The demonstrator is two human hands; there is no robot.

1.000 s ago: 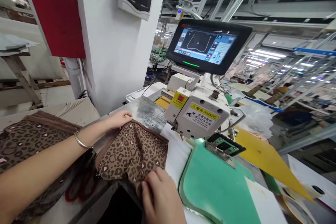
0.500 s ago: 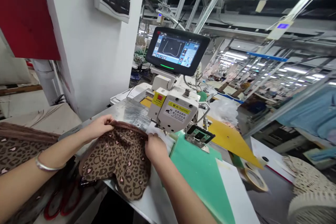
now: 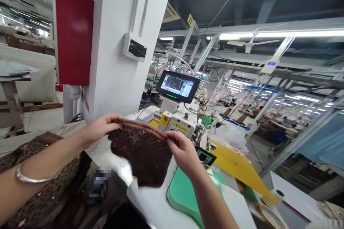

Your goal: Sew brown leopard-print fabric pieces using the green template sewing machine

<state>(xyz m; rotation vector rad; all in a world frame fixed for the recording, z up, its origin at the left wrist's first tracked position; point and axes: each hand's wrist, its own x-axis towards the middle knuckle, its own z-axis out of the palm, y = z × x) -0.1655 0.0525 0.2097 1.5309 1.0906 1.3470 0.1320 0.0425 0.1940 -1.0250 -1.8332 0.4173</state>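
Note:
A brown leopard-print garment hangs between my hands, its dark lower part blurred. My left hand pinches the left end of its top edge, and a silver bangle circles that wrist. The right end of the same edge is in the fingers of my right hand. The edge is stretched nearly straight, raised in front of a white sewing machine. A black control screen stands above the machine head and displays a curved outline. Below my right forearm lies a green sheet on the white worktop.
More leopard-print fabric is piled at the left, below my left forearm. A white pillar rises behind it. To the right are a yellow board, a clear plastic bag, a tape roll and a thread spool.
Both hands have lifted the garment and spread its top edge wider, the right hand moving rightward. More of the green sheet's near end shows. My view has tilted upward.

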